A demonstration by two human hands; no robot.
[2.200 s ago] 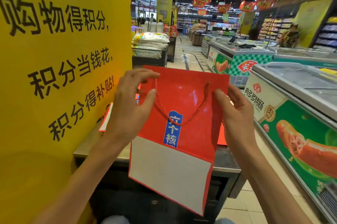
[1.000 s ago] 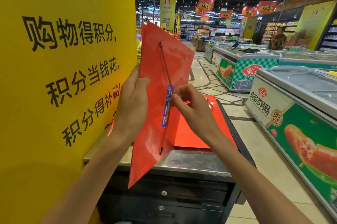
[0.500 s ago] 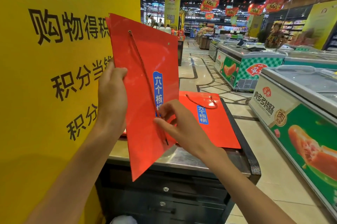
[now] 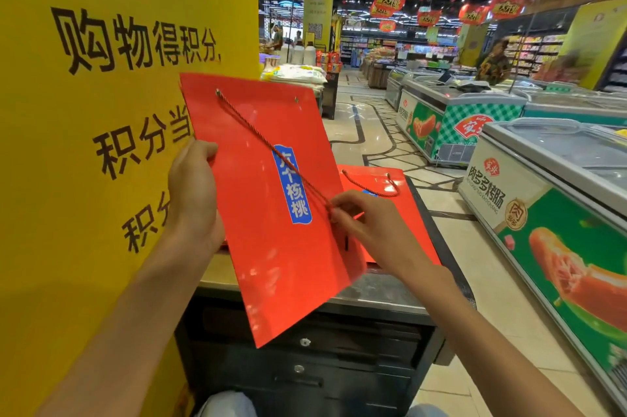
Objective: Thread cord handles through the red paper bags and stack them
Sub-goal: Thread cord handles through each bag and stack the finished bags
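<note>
The threading step is judged to be in hand, since one end of a cord handle (image 4: 271, 145) is seated in the left hole of the flat red paper bag (image 4: 271, 213) that is held up in front of the counter, while the free end is drawn tight down across the blue label (image 4: 292, 184) to the right hand (image 4: 369, 226). That end is pinched between the thumb and fingertips of the right hand, just off the bag's right edge and below its middle. The bag's left edge is gripped by the left hand (image 4: 193, 192), thumb on the front face and the other fingers hidden behind the paper, so that the bag is kept tilted with its top leaning left. The right hole (image 4: 296, 99), near the top edge, is seen empty and lies well above the pinching hand. For the next move, the free end is judged to need lifting to that hole and feeding through, which calls for a steady bag and a fine pinch near the cord tip. Behind the held bag, a finished bag (image 4: 407, 213) with its handle looped is laid flat on the metal counter (image 4: 380, 291), where stacking is presumably to be done. Further off, chest freezers (image 4: 549, 158) and shop aisles are seen
</note>
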